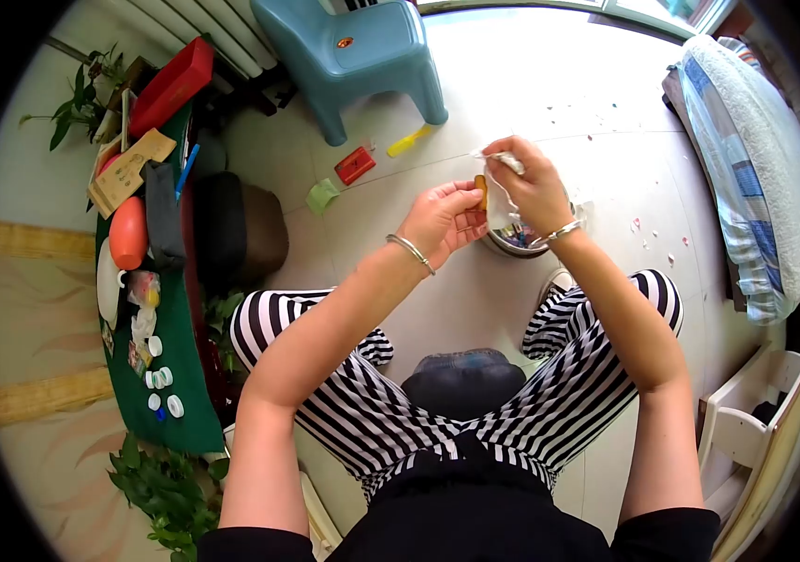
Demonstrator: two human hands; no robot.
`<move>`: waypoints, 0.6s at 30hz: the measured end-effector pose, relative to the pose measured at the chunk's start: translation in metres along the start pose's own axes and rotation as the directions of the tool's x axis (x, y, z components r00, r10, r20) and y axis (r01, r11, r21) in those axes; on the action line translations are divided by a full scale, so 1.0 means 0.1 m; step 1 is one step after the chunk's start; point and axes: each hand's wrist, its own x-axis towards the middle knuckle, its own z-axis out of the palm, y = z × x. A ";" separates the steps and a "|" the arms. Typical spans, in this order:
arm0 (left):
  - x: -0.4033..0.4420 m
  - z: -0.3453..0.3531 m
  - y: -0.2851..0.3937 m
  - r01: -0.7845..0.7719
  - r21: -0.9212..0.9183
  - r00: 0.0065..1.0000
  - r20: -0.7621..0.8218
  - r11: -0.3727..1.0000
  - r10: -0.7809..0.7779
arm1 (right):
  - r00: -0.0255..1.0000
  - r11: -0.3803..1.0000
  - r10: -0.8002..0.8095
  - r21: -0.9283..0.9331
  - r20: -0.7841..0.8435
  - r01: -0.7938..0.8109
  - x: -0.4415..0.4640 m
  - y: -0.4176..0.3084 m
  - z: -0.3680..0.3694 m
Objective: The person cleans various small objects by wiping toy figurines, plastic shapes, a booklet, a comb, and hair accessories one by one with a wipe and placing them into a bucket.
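Observation:
My left hand (447,217) pinches a small orange-brown piece (481,192) between thumb and forefinger, just above the floor container. To its right, my right hand (529,184) is closed on a crumpled whitish tissue-like scrap (509,161), part of which hangs down between the two hands. Under the hands stands a round container (518,251) holding mixed small bits; the hands and forearms partly cover it. Both hands are close together but do not clearly touch.
A blue plastic chair (372,47) stands ahead. A red packet (355,166), a green paper (322,195) and a yellow item (408,140) lie on the floor. On the left is a green-topped table (196,389) with several white caps; on the right, a covered cushion (746,169).

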 end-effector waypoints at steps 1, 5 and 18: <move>-0.03 0.02 -0.01 0.021 0.016 0.999 -0.028 1.000 -0.021 | 1.000 1.000 -0.020 0.000 0.015 0.020 -0.02 -0.04 -0.03; -0.06 -0.04 0.08 -0.007 0.051 1.000 -0.019 0.999 0.008 | 0.966 0.968 -0.205 -0.115 0.155 0.224 -0.05 -0.15 0.02; 0.01 -0.03 0.08 -0.117 -0.004 0.988 0.102 0.993 0.116 | 0.960 0.966 -0.201 -0.124 0.193 0.227 0.04 -0.25 0.08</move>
